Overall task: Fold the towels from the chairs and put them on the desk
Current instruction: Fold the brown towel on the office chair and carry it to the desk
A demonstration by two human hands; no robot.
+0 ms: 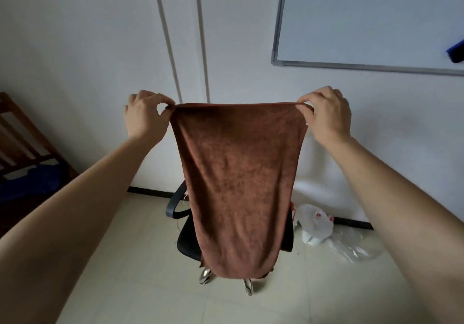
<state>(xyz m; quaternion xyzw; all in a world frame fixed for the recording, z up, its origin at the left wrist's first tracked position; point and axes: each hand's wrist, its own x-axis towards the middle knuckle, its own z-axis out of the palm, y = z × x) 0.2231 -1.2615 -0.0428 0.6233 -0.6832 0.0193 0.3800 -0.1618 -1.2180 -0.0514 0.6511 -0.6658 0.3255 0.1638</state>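
Observation:
A brown towel [238, 185] hangs flat in front of me, stretched by its two top corners. My left hand [145, 116] pinches the top left corner and my right hand [326, 112] pinches the top right corner. Both arms are held out at chest height. Behind the towel stands a black office chair [187, 242] with a grey armrest [173, 204]; the towel hides most of it. The towel's lower edge hangs in front of the chair's seat and chrome legs. The desk is not in view.
A dark wooden chair [22, 137] with blue cloth [30, 183] on it stands at the left. White and clear plastic bags [319, 225] lie on the tiled floor by the wall at the right. A whiteboard [364, 17] hangs on the wall at upper right.

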